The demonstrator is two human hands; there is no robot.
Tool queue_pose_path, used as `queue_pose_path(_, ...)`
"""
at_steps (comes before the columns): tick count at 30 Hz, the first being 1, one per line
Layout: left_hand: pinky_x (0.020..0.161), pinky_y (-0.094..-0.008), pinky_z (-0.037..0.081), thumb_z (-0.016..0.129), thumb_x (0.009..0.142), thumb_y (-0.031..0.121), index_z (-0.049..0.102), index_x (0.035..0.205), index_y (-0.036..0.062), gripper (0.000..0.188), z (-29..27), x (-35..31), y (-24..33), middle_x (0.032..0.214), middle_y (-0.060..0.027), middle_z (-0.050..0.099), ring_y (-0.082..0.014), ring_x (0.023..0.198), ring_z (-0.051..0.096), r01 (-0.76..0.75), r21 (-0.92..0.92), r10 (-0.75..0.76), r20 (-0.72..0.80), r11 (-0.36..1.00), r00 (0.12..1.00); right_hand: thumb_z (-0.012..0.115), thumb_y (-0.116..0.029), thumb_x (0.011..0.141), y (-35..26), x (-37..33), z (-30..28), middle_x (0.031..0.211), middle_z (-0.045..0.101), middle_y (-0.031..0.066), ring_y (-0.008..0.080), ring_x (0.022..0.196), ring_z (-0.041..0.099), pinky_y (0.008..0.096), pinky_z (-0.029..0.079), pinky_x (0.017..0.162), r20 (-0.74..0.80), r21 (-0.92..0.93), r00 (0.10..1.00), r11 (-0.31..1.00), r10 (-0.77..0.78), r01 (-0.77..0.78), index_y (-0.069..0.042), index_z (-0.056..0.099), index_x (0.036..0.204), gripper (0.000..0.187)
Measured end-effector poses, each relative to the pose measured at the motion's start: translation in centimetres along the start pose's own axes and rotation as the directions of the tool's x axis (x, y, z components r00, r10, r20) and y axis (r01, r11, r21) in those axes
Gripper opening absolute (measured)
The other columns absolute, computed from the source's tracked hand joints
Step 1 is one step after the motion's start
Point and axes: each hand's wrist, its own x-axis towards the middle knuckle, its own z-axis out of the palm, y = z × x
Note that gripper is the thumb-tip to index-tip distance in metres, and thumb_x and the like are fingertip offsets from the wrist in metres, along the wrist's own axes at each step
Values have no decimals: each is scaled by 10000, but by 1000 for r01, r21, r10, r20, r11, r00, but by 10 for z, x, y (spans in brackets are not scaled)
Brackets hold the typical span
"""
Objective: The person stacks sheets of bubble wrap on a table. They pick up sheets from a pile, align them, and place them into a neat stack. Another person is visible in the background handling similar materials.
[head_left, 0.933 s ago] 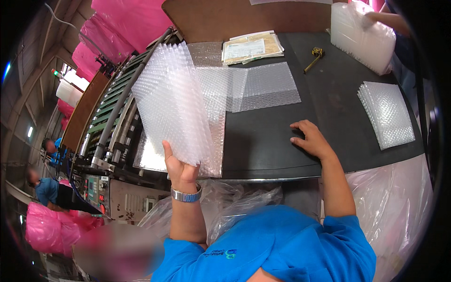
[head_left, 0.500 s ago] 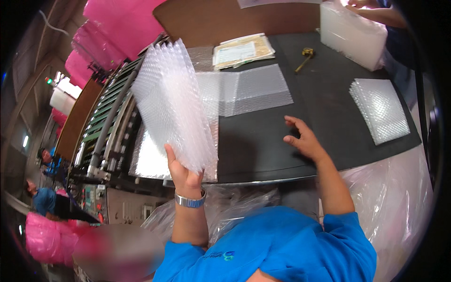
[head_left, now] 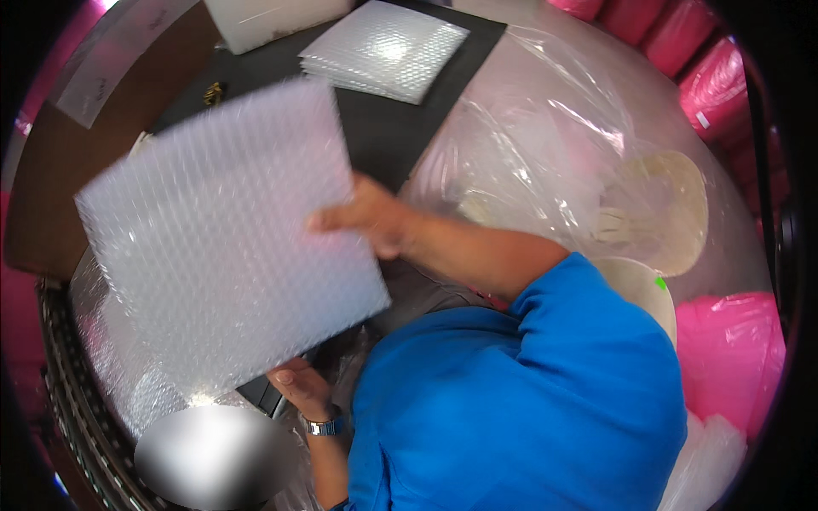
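Observation:
A stack of clear bubble-wrap sheets (head_left: 221, 230) is held up in front of me, tilted and slightly blurred by motion. My right hand (head_left: 371, 217) grips its right edge, thumb on the near face and fingers behind. At the lower edge is my left hand (head_left: 302, 387), a metal-banded watch on its wrist; its fingers are partly hidden by the wrap, and the hand is closed against that edge. Beyond, another stack of bubble-wrap sheets (head_left: 383, 51) lies on the dark tabletop (head_left: 388, 140).
A yellow tape measure (head_left: 213, 94) and a whitish wrapped block (head_left: 273, 19) are on the table. Clear plastic film (head_left: 528, 128) spreads beside it, partly over a cream chair (head_left: 656, 213). Pink wrapped rolls (head_left: 711, 89) stand at far right, a pink bag (head_left: 728, 358) nearer. Machinery edges the left.
My view and body have turned right. The bubble-wrap stack, held by the left hand alone before, now shows its broad face, and my right hand has gone from open to gripping its right edge.

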Motion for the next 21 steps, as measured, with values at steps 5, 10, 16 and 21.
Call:
queue_pose_path(5, 1004, -434, 206, 529, 806, 353, 454, 1161, 38, 480, 3, 18, 5, 1266, -165, 393, -298, 1195, 346, -190, 781, 71, 185, 594, 980, 661, -196, 691, -105, -22, -83, 983, 570, 125, 221, 878, 571, 353, 472, 778, -102, -329, 954, 915, -282, 235, 10, 458, 1119, 517)
queue_pose_path(10, 999, -494, 185, 531, 779, 344, 522, 1106, 82, 419, 11, 20, 1, 1217, -120, 470, -294, 1172, 390, -264, 936, -23, 277, 233, 961, 641, -138, 698, -160, -51, -158, 1070, 520, 119, 218, 965, 521, 352, 446, 816, -320, -613, 841, 772, -436, 167, -4, 376, 1197, 581)
queue_pose_path(16, 1002, -488, 184, 545, 769, 329, 534, 1084, 80, 402, 9, 18, 3, 1217, -125, 470, -290, 1170, 394, -260, 938, -16, 271, 228, 962, 627, -93, 703, -157, -68, -187, 1158, 456, 128, 251, 1067, 454, 363, 390, 896, -472, -472, 810, 876, -348, 101, -20, 289, 1262, 657)
queue_pose_path(21, 1008, -474, 187, 555, 773, 294, 524, 1092, 80, 385, 6, 16, 6, 1221, -124, 466, -293, 1177, 387, -268, 935, -21, 280, 234, 960, 641, -170, 723, -169, -80, -213, 1017, 551, 118, 241, 926, 545, 368, 446, 832, -483, -441, 755, 869, -442, 227, -6, 449, 1131, 480)
